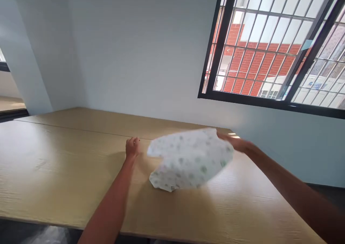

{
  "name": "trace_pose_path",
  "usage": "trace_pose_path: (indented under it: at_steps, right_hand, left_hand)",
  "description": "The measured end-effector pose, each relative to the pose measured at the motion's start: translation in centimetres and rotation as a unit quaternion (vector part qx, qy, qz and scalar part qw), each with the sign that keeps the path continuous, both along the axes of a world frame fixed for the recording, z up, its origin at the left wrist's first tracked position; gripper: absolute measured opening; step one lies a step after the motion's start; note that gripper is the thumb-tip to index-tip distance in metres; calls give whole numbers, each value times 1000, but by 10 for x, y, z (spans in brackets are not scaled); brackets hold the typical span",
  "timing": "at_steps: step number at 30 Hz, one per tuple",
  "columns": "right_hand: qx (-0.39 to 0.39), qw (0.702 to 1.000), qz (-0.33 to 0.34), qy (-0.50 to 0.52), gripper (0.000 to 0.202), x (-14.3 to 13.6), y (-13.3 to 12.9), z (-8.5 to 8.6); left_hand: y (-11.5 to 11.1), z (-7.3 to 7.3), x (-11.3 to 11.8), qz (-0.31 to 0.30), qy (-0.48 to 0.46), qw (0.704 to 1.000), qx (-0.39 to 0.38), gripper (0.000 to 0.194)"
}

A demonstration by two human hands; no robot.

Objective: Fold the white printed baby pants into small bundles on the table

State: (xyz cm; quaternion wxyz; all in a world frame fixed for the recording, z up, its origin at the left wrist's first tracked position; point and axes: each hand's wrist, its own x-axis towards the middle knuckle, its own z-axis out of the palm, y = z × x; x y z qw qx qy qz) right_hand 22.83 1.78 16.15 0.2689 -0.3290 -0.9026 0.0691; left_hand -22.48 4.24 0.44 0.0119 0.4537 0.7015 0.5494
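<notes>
A white cloth piece with a small green print (pixel 192 161) is lifted over the table, blurred by motion. Its left side has a notch, and its lower left corner hangs near the tabletop; I cannot make out what kind of item it is. My right hand (pixel 235 142) grips it at the upper right corner, with the fingers mostly hidden behind the fabric. To the left of the cloth and apart from it, my left hand (pixel 133 146) is raised just over the table, fingers curled in with nothing visible in them.
The light wooden table (pixel 67 172) reaches back to a pale wall (pixel 134 57), with a seam running across its far part. A black-framed window with metal bars (pixel 258 49) is at the upper right. A wall column (pixel 29 49) stands at the left.
</notes>
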Motion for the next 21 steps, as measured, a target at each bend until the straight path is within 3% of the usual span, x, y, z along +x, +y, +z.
trace_pose_path:
  at_steps: [2, 4, 7, 10, 12, 14, 16, 18, 19, 21]
  right_hand:
    - [-113, 989, -9, -95, 77, 53, -20, -58]
    - [-155, 976, -62, -139, 97, 100, -39, -106]
    - [-162, 972, -103, -137, 103, 149, -63, -145]
    - [-171, 971, -121, -118, 88, 178, -74, -150]
    - [-192, 967, -112, -127, 71, 193, -74, -142]
    - [-180, 967, -118, -136, 49, 202, -68, -130]
    - [-106, 974, -166, -108, 30, 198, -62, -116]
    - [-14, 978, -203, -54, 24, 176, -56, -106]
    - [5, 982, -188, -36, 23, 158, -53, -103]
    - [-27, 995, -93, -34, 25, 116, -49, -103]
  left_hand:
    - [2, 1, 9, -41, 26, 999, -1, 27]
    - [0, 4, 26, -89, 56, 994, 5, 25]
    - [-12, 14, 70, -186, 103, 977, 11, 21]
    - [-36, 27, 124, -378, 134, 916, -5, 21]
    - [-53, 34, 154, -529, 124, 836, -79, 25]
    - [-67, 39, 174, -629, 119, 746, -187, 29]
    - [-76, 40, 183, -667, 135, 683, -266, 34]
    - [-81, 40, 186, -671, 166, 657, -302, 38]
    - [-84, 39, 186, -668, 185, 649, -312, 40]
    - [-88, 37, 187, -654, 222, 647, -323, 43]
